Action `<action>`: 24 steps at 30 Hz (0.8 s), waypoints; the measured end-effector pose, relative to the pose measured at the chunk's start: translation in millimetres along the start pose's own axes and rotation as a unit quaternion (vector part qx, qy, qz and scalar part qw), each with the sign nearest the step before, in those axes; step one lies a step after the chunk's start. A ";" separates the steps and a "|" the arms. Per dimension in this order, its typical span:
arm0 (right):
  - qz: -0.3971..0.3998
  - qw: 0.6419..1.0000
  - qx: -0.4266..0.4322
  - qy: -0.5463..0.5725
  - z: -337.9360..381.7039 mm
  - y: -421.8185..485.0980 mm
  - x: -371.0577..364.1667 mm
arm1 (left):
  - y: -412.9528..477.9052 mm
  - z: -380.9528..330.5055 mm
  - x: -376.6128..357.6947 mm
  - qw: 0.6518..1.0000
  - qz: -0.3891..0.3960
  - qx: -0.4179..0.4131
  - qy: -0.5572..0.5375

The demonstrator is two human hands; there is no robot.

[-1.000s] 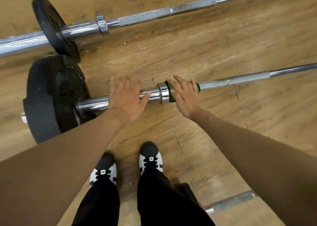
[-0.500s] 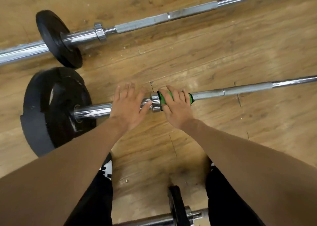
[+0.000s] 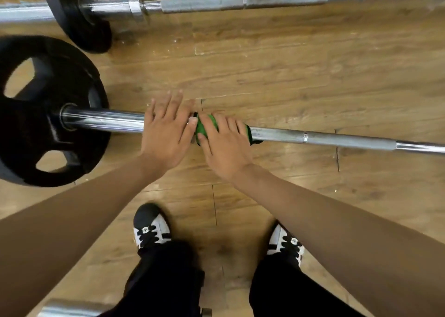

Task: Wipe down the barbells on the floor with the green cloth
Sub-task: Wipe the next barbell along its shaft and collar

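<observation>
The near barbell [image 3: 337, 140] lies across the wooden floor, its large black plate [image 3: 48, 109] at the left. A green cloth [image 3: 201, 129] is wrapped round its shaft just right of the collar. My right hand [image 3: 226, 148] lies over the cloth, fingers curved over the bar and thumb on the near side, gripping it. Beside it, my left hand [image 3: 166, 133] rests flat on the shiny sleeve with fingers straight, its thumb touching the cloth. The collar is hidden under my hands. A second barbell [image 3: 265, 0] lies further back.
The far barbell carries a smaller black plate [image 3: 72, 16] that stands close to the large one. My two shoes [image 3: 150, 227] [image 3: 285, 242] stand apart on the floor below the hands. Another metal bar end [image 3: 69, 310] shows at the bottom left edge.
My right hand has slid the cloth left along the shaft until it meets my left hand. The collar is now covered. My feet have moved apart and the view is closer.
</observation>
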State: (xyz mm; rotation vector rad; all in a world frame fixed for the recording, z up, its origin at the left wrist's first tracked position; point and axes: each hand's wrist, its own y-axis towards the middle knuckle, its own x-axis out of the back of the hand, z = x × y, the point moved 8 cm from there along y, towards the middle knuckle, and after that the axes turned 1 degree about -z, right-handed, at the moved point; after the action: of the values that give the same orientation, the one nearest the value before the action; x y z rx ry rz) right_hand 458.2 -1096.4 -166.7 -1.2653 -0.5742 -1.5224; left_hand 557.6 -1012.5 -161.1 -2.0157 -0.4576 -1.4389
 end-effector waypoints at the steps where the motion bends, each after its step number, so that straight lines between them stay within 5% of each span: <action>1: -0.015 1.000 0.010 -0.010 -0.1 0.0 0.2 | -1.8 -0.2 -0.6 1.000 -0.005 -0.008 -0.001; 8: -0.056 0.991 0.096 -0.070 1.8 2.3 -0.1 | -6.0 -2.4 3.8 0.997 -0.045 -0.063 -0.007; 12: -0.076 0.985 0.126 -0.087 1.1 4.2 -2.1 | 3.2 -8.5 8.5 0.981 -0.103 -0.164 0.016; 24: -0.162 0.979 0.116 -0.052 1.8 6.0 1.1 | 4.4 -10.4 2.3 0.958 -0.214 -0.184 0.058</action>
State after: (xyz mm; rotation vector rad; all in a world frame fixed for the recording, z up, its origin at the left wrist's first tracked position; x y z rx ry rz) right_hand 464.4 -1097.5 -166.5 -1.1123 -1.0371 -1.6025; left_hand 553.4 -1022.7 -157.9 -2.1887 -0.6434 -2.0197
